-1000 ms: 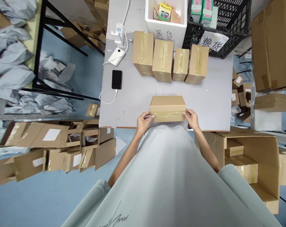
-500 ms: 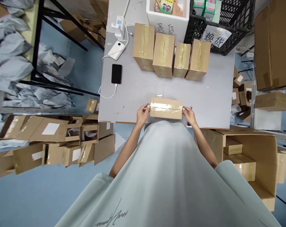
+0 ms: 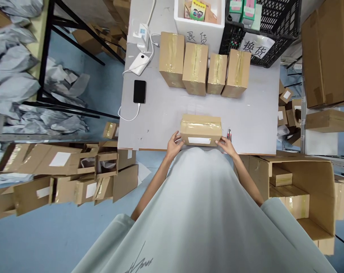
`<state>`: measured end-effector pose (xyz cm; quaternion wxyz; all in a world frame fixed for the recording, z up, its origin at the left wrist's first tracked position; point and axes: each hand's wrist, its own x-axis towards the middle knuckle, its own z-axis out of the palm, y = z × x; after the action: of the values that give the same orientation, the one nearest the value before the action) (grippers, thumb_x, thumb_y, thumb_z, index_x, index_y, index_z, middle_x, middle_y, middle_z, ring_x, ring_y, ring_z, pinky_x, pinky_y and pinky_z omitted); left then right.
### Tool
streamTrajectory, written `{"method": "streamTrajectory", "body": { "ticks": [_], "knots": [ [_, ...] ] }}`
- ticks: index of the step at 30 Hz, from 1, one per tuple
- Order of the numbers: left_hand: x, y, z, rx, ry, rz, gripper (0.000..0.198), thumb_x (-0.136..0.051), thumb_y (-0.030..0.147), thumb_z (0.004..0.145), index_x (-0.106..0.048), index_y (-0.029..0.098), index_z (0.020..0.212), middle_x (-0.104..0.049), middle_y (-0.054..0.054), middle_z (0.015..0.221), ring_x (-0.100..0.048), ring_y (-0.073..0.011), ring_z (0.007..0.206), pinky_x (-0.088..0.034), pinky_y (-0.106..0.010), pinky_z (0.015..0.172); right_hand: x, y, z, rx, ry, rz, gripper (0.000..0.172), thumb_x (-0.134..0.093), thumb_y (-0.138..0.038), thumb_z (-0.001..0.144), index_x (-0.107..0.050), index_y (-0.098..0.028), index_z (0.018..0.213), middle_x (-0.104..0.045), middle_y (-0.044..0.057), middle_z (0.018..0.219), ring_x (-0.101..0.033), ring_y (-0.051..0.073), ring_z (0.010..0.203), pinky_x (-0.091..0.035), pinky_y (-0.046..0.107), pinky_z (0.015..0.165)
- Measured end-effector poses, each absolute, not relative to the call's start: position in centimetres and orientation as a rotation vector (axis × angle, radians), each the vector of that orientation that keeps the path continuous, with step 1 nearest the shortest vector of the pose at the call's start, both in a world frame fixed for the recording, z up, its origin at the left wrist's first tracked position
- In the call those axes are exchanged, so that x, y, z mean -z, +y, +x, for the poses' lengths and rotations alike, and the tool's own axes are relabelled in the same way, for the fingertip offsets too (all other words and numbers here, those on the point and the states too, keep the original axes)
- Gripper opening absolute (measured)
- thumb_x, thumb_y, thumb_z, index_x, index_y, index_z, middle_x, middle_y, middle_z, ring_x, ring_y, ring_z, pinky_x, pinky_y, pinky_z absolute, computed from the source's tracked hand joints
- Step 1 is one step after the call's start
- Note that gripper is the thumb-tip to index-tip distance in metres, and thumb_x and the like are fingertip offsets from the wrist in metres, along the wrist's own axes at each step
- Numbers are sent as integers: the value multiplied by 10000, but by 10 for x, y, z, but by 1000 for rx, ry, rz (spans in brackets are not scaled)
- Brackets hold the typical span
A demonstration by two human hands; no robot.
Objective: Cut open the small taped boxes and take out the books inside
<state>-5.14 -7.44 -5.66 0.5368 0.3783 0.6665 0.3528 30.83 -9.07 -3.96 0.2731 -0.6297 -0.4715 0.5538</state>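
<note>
A taped cardboard box (image 3: 200, 131) lies at the near edge of the table, with a white label (image 3: 199, 140) showing on the side that faces me. My left hand (image 3: 174, 145) grips its left near corner, fingers bent around the edge. At the right near corner, my right hand (image 3: 226, 145) holds the box between thumb and fingers. Just beyond the right hand lies a small red and dark tool (image 3: 229, 134), perhaps a cutter. Glossy clear tape runs along the top of the box.
Several sealed cartons (image 3: 195, 68) stand in a row across the table. Behind them are a white foam bin (image 3: 200, 32) and a black crate (image 3: 282, 32). A phone (image 3: 139, 91) charges on the left beside a power strip (image 3: 143, 36). A large open carton (image 3: 321, 189) stands at right.
The box has tipped, so its labelled side now shows towards me. Both hands have shifted from its ends to its near corners, and the red tool has come into fuller view.
</note>
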Motion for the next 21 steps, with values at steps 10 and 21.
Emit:
{"method": "streamTrajectory", "body": {
  "ticks": [10, 21],
  "knots": [
    [27, -41, -50, -909, 1555, 873, 516, -882, 481, 891, -794, 183, 1304, -788, -187, 1465, -792, -334, 1297, -628, -529, 1186, 8, -43, 307, -1312, -1282, -1763, 733, -679, -774, 960, -836, -217, 1411, -807, 155, 1346, -731, 301, 1259, -584, 526, 1189],
    [45, -69, -46, -895, 1541, 762, 593, -853, 362, 859, -719, 167, 1403, -710, -226, 1576, -705, -355, 1469, -517, -561, 1315, 22, -78, 293, -1610, -1030, -1813, 954, -816, -602, 925, -548, -152, 1721, -777, 165, 1394, -800, 256, 1106, -649, 478, 1114]
  ]
}}
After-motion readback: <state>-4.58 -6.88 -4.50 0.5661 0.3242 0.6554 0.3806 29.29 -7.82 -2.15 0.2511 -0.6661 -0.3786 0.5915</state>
